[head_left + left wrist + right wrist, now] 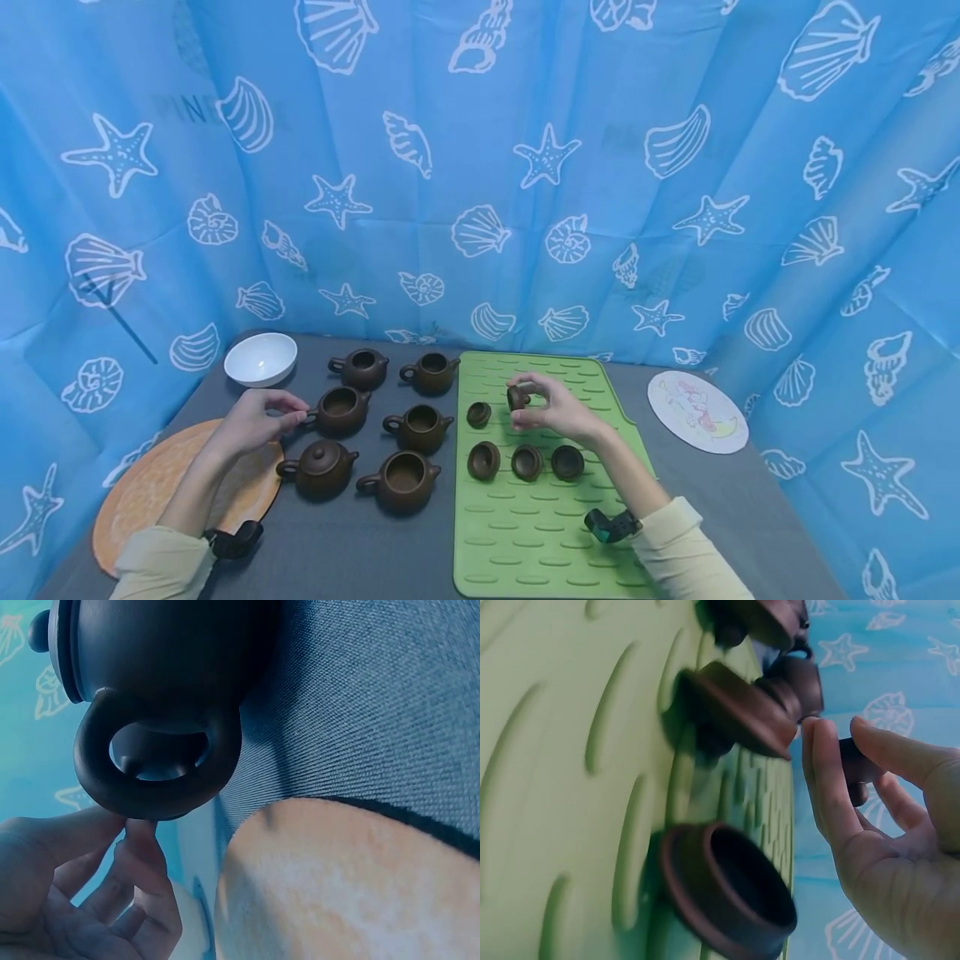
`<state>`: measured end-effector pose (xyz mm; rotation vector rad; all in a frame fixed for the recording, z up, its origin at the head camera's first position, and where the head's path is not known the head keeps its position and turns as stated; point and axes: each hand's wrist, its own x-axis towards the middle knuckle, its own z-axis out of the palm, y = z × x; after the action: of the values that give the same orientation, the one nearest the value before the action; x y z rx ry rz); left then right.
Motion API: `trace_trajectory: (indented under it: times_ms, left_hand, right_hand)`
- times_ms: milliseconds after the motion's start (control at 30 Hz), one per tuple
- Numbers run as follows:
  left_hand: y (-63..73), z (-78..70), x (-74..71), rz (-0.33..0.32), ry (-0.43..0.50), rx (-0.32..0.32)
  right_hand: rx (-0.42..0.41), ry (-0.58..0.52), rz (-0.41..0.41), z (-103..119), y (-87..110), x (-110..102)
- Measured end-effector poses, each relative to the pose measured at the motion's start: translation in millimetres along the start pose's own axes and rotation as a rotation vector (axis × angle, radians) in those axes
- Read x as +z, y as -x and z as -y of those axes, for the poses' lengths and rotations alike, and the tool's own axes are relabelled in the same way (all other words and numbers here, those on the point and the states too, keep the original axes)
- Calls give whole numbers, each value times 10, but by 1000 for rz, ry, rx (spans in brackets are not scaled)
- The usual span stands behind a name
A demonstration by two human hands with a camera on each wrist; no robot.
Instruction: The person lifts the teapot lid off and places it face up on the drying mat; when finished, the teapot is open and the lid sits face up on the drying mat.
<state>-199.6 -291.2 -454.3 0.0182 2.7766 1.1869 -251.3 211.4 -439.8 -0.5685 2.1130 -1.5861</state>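
Observation:
My left hand pinches the handle of a lidless brown teapot in the left column. Just nearer stands a teapot with its lid on; in the left wrist view its handle hides the pinched one. Above the green mat, my right hand holds a small brown teapot lid between thumb and fingers, tilted on its side, its knob toward the palm. Several more lids lie on the mat below that hand, hollow side up, one large in the right wrist view.
Several lidless teapots stand in two columns left of the green mat. A white bowl sits at the back left, an orange round mat under the left forearm. A round picture card lies at right. A blue curtain hangs behind.

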Motion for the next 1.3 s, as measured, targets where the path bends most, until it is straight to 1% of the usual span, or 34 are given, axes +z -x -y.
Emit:
trace_trajectory:
  times_ms: [100,233,367,500,767,933,1100,1300]
  left_hand:
    - [-3,10,2,-5,4,0]
    - [-11,15,-1,-15,7,-4]
    - [-11,11,-4,-22,4,4]
    - [-2,10,-3,-22,6,10]
    - [29,6,1,-27,13,-22]
    - [56,20,-6,-40,24,-36]
    - [94,41,-26,-40,29,-33]
    - [168,100,-39,-13,66,-6]
  right_hand:
    - [16,9,20,-46,-9,-31]
    - [66,9,47,-91,-17,-71]
    - [125,-13,68,-127,-14,-114]
    - [159,-6,62,-162,-19,-139]
    - [145,127,26,-177,-35,-137]
    - [140,151,18,-181,-60,-117]
    - [110,179,22,-192,-85,-94]
    - [72,277,11,-206,-107,-81]
